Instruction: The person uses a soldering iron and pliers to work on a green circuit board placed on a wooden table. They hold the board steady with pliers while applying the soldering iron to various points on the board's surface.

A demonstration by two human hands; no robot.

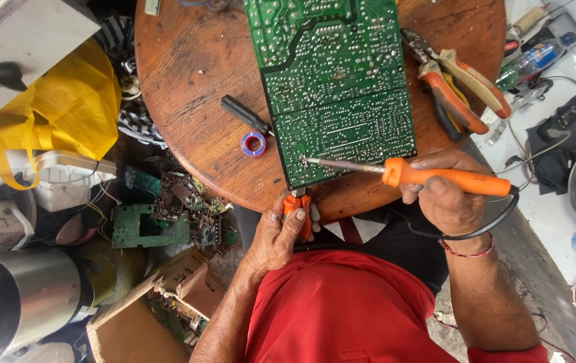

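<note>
Soldering iron (435, 177) gripped in right hand (450, 195), tip set on near edge of circuit board (338, 87). Orange-handled cutters (298, 210) clamped in left hand (278, 235). Joint work judged underway, unfinished.

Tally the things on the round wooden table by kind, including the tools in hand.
Green circuit board: 1
Orange-handled soldering iron, in right hand: 1
Orange-handled pliers or cutters: 2 (table; left hand)
Black-handled screwdriver: 1
Tape roll: 1
Total: 6
</note>
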